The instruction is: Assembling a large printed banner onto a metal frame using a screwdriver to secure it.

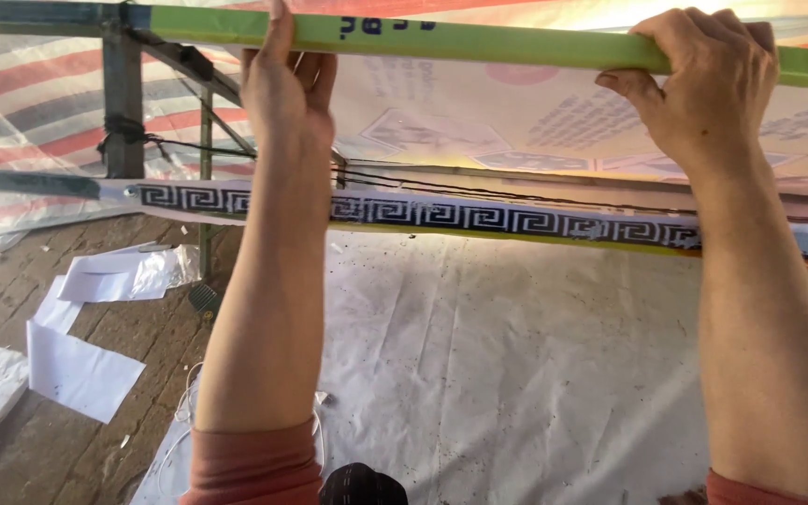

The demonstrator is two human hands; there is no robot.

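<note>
- Head view: a long green bar (pixel 479 42) is seen at 12 o'clock, running from 10 o'clock to 2 o'clock.
- The bar is grasped by the left hand (pixel 284 89), with fingers hooked over its top.
- It is clenched from above by the right hand (pixel 708 79) at 1 o'clock.
- The hands are best kept well apart, so the bar is held level.
- A patterned strip (pixel 479 220) is stretched below, over a white sheet (pixel 535 374).
- Paper pieces (pixel 81 369) are scattered at 8 o'clock.
</note>
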